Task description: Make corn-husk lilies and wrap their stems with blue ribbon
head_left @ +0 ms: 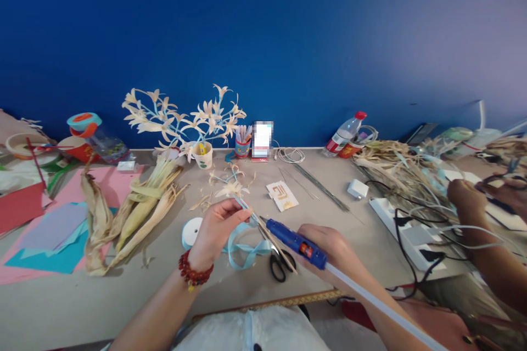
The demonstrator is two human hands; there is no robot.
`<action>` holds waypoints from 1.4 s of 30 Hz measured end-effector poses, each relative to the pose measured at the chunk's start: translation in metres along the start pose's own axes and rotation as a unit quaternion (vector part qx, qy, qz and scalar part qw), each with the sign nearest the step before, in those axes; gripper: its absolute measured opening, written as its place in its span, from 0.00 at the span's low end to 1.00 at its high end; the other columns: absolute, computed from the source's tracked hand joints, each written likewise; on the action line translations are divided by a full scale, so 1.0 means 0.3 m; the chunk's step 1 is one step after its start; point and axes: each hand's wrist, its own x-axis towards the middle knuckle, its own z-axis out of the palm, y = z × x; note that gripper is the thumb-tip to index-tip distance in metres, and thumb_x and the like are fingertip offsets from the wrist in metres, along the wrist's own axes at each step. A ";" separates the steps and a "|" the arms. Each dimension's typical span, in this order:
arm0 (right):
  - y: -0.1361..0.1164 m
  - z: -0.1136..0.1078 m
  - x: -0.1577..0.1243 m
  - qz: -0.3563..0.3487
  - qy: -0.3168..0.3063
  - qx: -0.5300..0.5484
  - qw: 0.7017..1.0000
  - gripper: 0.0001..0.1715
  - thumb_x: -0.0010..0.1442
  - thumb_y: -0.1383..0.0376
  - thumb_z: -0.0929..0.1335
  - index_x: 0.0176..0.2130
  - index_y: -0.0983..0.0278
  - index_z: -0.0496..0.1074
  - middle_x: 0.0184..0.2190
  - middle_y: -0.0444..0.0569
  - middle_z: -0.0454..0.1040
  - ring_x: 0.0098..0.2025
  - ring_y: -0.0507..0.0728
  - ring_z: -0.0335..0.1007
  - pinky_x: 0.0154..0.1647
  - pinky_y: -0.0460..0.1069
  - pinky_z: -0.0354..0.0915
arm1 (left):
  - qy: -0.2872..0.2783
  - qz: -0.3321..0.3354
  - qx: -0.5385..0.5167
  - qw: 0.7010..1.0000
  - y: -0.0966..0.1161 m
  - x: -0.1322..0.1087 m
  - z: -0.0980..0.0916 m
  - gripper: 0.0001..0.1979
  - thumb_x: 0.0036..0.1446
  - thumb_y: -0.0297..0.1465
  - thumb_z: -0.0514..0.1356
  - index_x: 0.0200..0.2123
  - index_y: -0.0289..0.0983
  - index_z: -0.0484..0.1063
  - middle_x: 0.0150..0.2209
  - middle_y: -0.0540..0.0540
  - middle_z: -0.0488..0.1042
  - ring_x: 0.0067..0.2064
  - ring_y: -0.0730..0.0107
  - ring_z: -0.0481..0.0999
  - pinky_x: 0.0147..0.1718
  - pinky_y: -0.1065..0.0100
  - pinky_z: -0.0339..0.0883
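My left hand [216, 230], with a red bead bracelet at the wrist, pinches the stem of a pale corn-husk flower [230, 189] wrapped in light blue ribbon. My right hand [331, 247] grips a blue hot glue gun [294, 241] with a long white glue stick out the back. Its nozzle points left at the flower's stem. A loose light blue ribbon [242, 249] curls on the table [61, 301] below the stem, beside its roll [190, 230]. Black-handled scissors [280, 263] lie under the glue gun.
Dried corn husks [132, 214] and coloured paper sheets [53, 230] lie at left. A cup of finished husk flowers [189, 120] stands at the back by thin wires [321, 189]. At right, another person's hands [473, 200] work near a power strip [395, 219] and cables.
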 end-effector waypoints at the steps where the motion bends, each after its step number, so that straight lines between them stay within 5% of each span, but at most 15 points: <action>1: 0.002 -0.003 0.002 0.006 -0.006 0.001 1.000 0.07 0.59 0.62 0.63 0.34 0.63 0.67 0.28 0.47 0.71 0.28 0.54 0.67 0.28 0.46 0.58 | 0.001 -0.002 -0.008 1.000 0.001 -0.002 -0.001 0.05 0.49 0.33 0.68 0.30 0.37 0.79 0.28 0.50 0.77 0.31 0.72 0.73 0.36 0.71 0.67; 7: 0.101 0.007 -0.002 0.050 -0.008 -0.005 0.999 0.07 0.62 0.62 0.64 0.39 0.63 0.67 0.33 0.48 0.73 0.31 0.54 0.69 0.32 0.46 0.60 | 0.019 -0.013 -0.022 0.999 -0.004 -0.006 -0.035 0.05 0.48 0.32 0.68 0.29 0.37 0.79 0.28 0.49 0.78 0.31 0.71 0.73 0.35 0.71 0.67; 15: 0.314 0.057 0.016 0.101 -0.082 -0.197 0.972 0.12 0.55 0.71 0.64 0.42 0.64 0.68 0.43 0.53 0.72 0.36 0.56 0.69 0.35 0.48 0.58 | 0.048 -0.033 -0.035 0.998 -0.011 -0.031 -0.113 0.07 0.46 0.33 0.69 0.30 0.36 0.79 0.28 0.47 0.79 0.31 0.72 0.73 0.34 0.72 0.66; 21: 0.344 0.058 0.046 0.070 -0.115 -0.183 0.974 0.22 0.52 0.74 0.66 0.47 0.63 0.70 0.43 0.53 0.72 0.43 0.59 0.69 0.41 0.48 0.60 | 0.080 -0.041 -0.042 0.995 -0.001 -0.047 -0.158 0.09 0.45 0.33 0.70 0.29 0.35 0.79 0.28 0.47 0.78 0.31 0.73 0.73 0.32 0.73 0.65; 26: 0.352 -0.002 0.063 0.027 -0.144 -0.145 0.979 0.21 0.56 0.62 0.70 0.50 0.62 0.71 0.45 0.53 0.72 0.47 0.61 0.69 0.45 0.50 0.64 | 0.076 -0.024 -0.031 0.996 -0.007 -0.034 -0.164 0.08 0.45 0.33 0.70 0.29 0.35 0.79 0.27 0.47 0.77 0.30 0.72 0.72 0.32 0.72 0.65; 30: 0.268 -0.043 0.063 0.011 -0.058 -0.129 0.990 0.15 0.60 0.62 0.68 0.48 0.61 0.72 0.49 0.55 0.72 0.49 0.61 0.70 0.48 0.55 0.66 | 0.082 -0.013 -0.031 0.996 -0.018 -0.026 -0.151 0.08 0.45 0.33 0.70 0.28 0.35 0.78 0.26 0.48 0.76 0.29 0.72 0.72 0.31 0.72 0.65; 33: 0.102 -0.072 0.030 -0.046 0.111 -0.090 0.989 0.11 0.63 0.67 0.65 0.46 0.60 0.72 0.46 0.53 0.75 0.48 0.60 0.72 0.48 0.55 0.68 | 0.091 -0.006 -0.028 0.995 -0.026 -0.020 -0.137 0.09 0.45 0.33 0.69 0.29 0.35 0.78 0.26 0.48 0.76 0.29 0.71 0.72 0.30 0.71 0.65; 35: -0.038 -0.086 -0.002 -0.116 0.178 -0.060 0.975 0.16 0.60 0.71 0.66 0.49 0.58 0.70 0.43 0.52 0.76 0.45 0.59 0.73 0.47 0.55 0.69 | 0.098 0.002 -0.030 0.995 -0.029 -0.011 -0.126 0.08 0.45 0.33 0.69 0.29 0.35 0.78 0.26 0.48 0.76 0.29 0.71 0.73 0.30 0.71 0.65; 39: -0.250 -0.021 -0.022 -0.232 0.108 0.060 0.965 0.26 0.58 0.72 0.68 0.55 0.57 0.65 0.40 0.50 0.78 0.42 0.59 0.73 0.47 0.55 0.70 | 0.117 0.041 -0.060 0.990 -0.025 0.011 -0.098 0.07 0.45 0.32 0.69 0.27 0.36 0.77 0.27 0.50 0.76 0.30 0.73 0.72 0.34 0.71 0.66; 42: -0.265 0.141 0.036 -0.107 0.111 0.159 0.975 0.19 0.62 0.70 0.64 0.52 0.58 0.67 0.48 0.53 0.75 0.49 0.60 0.71 0.50 0.56 0.68 | 0.124 0.056 -0.087 0.987 -0.017 0.013 -0.075 0.06 0.45 0.31 0.69 0.26 0.36 0.76 0.26 0.51 0.75 0.30 0.74 0.72 0.34 0.72 0.66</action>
